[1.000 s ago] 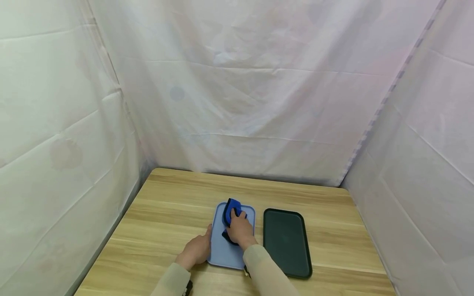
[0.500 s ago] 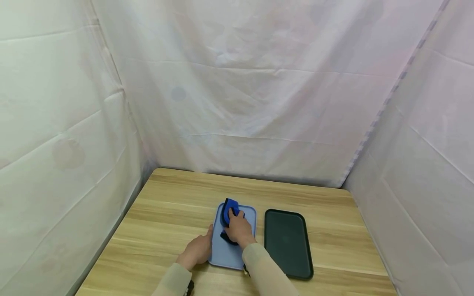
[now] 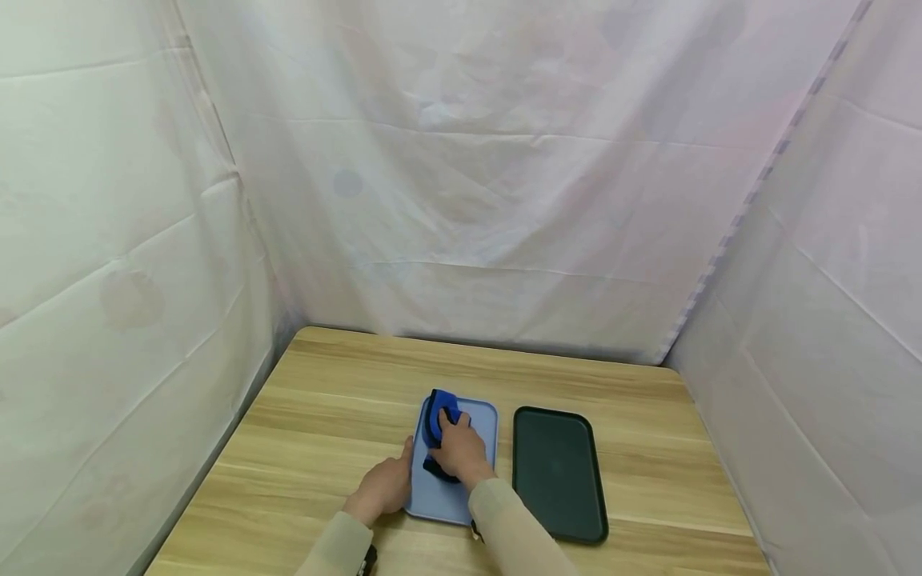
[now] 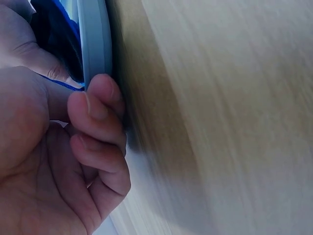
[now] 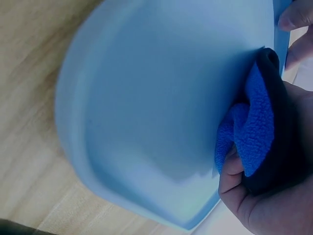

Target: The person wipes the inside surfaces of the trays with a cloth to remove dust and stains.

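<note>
A light blue rectangular tray (image 3: 441,502) lies on the wooden table in front of the person. The right hand (image 3: 463,448) grips a bunched blue cloth with black edging (image 5: 257,125) and presses it against the tray's left half. Fleecy blue folds stick out beyond the fingers in the right wrist view. At the tray's left edge, the left hand (image 3: 386,485) holds the rim between thumb and fingers. Its curled fingers (image 4: 100,127) sit against the outer side of the tray wall in the left wrist view. The palm of the right hand hides part of the cloth.
A dark green tray (image 3: 558,472) of similar shape lies just right of the blue one, partly behind the right sleeve (image 3: 515,524). The wooden table (image 3: 346,376) is enclosed by white fabric walls (image 3: 461,200) at the back and both sides.
The right hand has slid the cloth slightly leftward across the blue tray, towards its left rim. The left hand stays at the tray's edge, and both trays keep their places.
</note>
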Action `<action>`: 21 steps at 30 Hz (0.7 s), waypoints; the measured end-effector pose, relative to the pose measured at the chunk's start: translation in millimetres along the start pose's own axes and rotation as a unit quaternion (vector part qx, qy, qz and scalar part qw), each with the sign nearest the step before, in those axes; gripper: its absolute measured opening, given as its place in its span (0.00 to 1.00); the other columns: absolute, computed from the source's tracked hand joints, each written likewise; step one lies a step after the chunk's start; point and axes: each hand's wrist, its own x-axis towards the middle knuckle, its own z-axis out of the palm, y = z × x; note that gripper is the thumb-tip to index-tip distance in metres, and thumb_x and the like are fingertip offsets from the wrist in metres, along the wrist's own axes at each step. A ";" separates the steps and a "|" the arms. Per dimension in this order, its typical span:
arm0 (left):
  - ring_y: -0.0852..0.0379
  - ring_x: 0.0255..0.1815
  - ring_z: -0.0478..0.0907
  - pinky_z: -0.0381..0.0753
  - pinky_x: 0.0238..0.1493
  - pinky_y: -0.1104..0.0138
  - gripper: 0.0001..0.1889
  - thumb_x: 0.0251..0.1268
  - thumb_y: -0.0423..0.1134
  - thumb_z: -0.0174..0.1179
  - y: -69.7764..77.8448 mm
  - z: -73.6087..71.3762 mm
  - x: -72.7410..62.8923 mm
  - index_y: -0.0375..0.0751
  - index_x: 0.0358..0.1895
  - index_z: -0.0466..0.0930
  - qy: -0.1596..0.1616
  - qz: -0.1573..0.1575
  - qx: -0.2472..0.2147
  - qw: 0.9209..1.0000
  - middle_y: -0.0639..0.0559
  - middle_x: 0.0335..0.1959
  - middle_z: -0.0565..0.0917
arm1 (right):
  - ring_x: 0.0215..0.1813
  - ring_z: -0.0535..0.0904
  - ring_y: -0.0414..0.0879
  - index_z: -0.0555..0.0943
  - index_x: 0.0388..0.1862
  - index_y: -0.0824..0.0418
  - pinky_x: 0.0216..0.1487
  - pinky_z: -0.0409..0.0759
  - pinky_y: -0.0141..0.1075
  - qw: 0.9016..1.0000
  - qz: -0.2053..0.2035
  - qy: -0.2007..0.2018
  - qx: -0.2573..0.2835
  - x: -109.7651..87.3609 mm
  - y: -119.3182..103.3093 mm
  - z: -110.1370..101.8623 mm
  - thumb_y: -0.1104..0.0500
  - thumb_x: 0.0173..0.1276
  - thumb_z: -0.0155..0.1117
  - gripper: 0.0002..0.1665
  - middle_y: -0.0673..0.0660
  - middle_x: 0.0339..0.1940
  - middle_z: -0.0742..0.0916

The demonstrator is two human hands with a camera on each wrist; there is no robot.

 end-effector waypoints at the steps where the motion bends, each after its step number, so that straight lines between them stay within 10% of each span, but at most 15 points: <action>1: 0.55 0.20 0.70 0.71 0.24 0.61 0.34 0.76 0.33 0.52 0.0 -0.1 0.0 0.27 0.80 0.54 0.000 0.000 0.000 1.000 0.50 0.19 0.75 | 0.46 0.84 0.61 0.67 0.81 0.53 0.42 0.85 0.53 1.000 -0.001 0.001 0.000 -1.0 -0.4 0.2 0.44 0.65 0.76 0.49 0.73 0.65 0.75; 21: 0.54 0.21 0.71 0.73 0.26 0.59 0.36 0.73 0.32 0.55 2.6 -5.2 -0.8 0.27 0.81 0.53 -0.015 -0.007 -0.005 1.000 0.48 0.21 0.77 | 0.46 0.83 0.60 0.68 0.81 0.53 0.37 0.84 0.52 1.000 -0.016 0.009 -0.005 -34.4 -12.8 7.9 0.45 0.63 0.78 0.50 0.73 0.65 0.76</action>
